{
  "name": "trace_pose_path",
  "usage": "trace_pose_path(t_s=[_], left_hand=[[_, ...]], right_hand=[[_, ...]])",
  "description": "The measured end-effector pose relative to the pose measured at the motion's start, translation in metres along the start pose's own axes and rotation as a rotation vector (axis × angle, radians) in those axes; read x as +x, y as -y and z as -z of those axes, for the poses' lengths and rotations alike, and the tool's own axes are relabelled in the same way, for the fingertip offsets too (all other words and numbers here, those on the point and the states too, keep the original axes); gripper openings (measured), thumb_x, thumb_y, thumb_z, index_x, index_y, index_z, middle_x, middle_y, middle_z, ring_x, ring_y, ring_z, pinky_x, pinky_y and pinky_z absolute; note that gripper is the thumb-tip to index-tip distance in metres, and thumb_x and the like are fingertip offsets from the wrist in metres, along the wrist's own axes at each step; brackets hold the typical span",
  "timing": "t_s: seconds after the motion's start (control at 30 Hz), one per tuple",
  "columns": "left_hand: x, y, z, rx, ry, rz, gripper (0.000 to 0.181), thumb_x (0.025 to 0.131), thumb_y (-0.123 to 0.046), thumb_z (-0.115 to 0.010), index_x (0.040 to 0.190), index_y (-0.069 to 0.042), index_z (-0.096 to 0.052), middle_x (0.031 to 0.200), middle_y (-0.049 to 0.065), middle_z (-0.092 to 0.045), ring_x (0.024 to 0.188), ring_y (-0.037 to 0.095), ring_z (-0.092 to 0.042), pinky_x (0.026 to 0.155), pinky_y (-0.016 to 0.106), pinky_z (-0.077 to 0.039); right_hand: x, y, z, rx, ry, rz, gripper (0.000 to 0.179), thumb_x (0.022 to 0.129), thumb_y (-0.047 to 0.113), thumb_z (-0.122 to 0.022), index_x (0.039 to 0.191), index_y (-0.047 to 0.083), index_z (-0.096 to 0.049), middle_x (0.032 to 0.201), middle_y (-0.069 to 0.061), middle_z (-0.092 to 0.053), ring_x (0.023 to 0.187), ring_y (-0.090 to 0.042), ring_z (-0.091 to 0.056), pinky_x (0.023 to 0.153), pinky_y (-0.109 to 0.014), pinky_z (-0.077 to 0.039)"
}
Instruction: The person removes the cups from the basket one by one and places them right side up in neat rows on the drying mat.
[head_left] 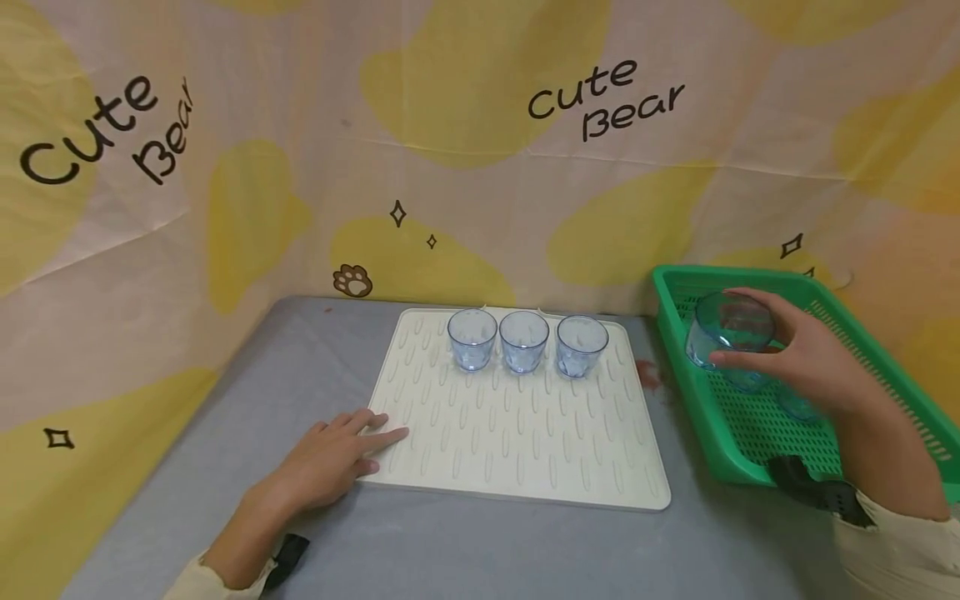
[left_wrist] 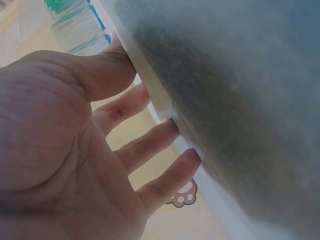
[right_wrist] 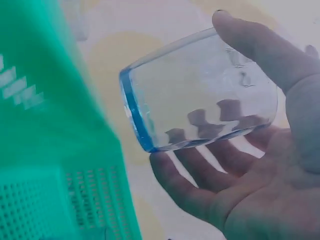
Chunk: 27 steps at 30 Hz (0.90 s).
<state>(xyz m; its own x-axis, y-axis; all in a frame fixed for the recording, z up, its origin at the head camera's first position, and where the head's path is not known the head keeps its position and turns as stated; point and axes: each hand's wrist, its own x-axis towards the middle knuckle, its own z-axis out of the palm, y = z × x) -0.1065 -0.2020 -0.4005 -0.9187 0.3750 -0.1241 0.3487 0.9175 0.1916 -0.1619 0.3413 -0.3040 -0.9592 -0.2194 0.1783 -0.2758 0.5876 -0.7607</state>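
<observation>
Head view: I read a strip of grey tabletop (head_left: 480, 550) between the right edge of the white, ridged rectangular mat (head_left: 517, 442) and the green perforated plastic basket (head_left: 720, 468). Three blue-tinted clear glass cups (head_left: 523, 343) stand upright in a row near the mat's far edge; from there, bare ridged surface runs to the near edge. My left hand (head_left: 326, 462) comes in low from the near left, palm down, fingers spread apart and touching the mat's left edge. My right hand (head_left: 817, 358) reaches over the basket, its fingers and thumb clamped on opposite sides of a dark-rimmed, blue-tinted glass tumbler (head_left: 723, 325), raised at the basket's left side. Right wrist view: smooth, see-through walls, thick blue rim, a gap between rim and basket wall. More blue glassware (head_left: 797, 404) lies inside the basket, partly hidden; exact count unclear. Behind hangs a yellow-blotched printed cloth (head_left: 480, 50).
</observation>
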Motion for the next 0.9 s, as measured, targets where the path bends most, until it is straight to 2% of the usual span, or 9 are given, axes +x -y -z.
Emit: trace_pose_path(t_s=[0.13, 0.27, 0.5, 0.9], left_hand=[[0.0, -0.001, 0.0, 0.001, -0.007, -0.003, 0.053, 0.092, -0.021, -0.069, 0.142, -0.033, -0.056, 0.145, 0.006, -0.054, 0.132, 0.035, -0.049, 0.1, 0.06, -0.04], [-0.001, -0.002, -0.003, 0.001, -0.007, -0.013, 0.053, 0.092, -0.021, -0.069, 0.142, -0.033, -0.056, 0.144, 0.006, -0.054, 0.132, 0.036, -0.05, 0.099, 0.06, -0.04], [-0.001, -0.001, -0.004, -0.004, -0.001, 0.006, 0.054, 0.092, -0.022, -0.07, 0.142, -0.034, -0.055, 0.146, 0.006, -0.053, 0.133, 0.036, -0.049, 0.101, 0.061, -0.039], [-0.001, 0.0, 0.0, 0.006, -0.015, -0.017, 0.053, 0.092, -0.021, -0.07, 0.142, -0.032, -0.056, 0.145, 0.007, -0.054, 0.133, 0.036, -0.049, 0.1, 0.06, -0.04]], right_hand=[[-0.013, 0.003, -0.011, 0.05, -0.022, 0.002, 0.075, 0.087, 0.0, -0.073, 0.151, 0.02, -0.038, 0.13, 0.022, -0.054, 0.11, 0.01, -0.057, 0.08, -0.009, -0.049], [-0.019, 0.005, -0.023, 0.069, -0.036, -0.041, 0.072, 0.089, 0.002, -0.072, 0.15, 0.02, -0.039, 0.13, 0.018, -0.055, 0.106, 0.003, -0.06, 0.078, -0.014, -0.052], [-0.017, 0.006, -0.032, 0.084, -0.012, -0.011, 0.068, 0.092, 0.006, -0.07, 0.15, 0.021, -0.039, 0.132, 0.017, -0.054, 0.109, 0.002, -0.058, 0.08, -0.013, -0.051], [-0.013, 0.018, -0.045, 0.149, 0.013, 0.014, 0.069, 0.092, 0.004, -0.069, 0.151, 0.017, -0.037, 0.135, 0.013, -0.052, 0.111, 0.001, -0.059, 0.081, -0.015, -0.053]])
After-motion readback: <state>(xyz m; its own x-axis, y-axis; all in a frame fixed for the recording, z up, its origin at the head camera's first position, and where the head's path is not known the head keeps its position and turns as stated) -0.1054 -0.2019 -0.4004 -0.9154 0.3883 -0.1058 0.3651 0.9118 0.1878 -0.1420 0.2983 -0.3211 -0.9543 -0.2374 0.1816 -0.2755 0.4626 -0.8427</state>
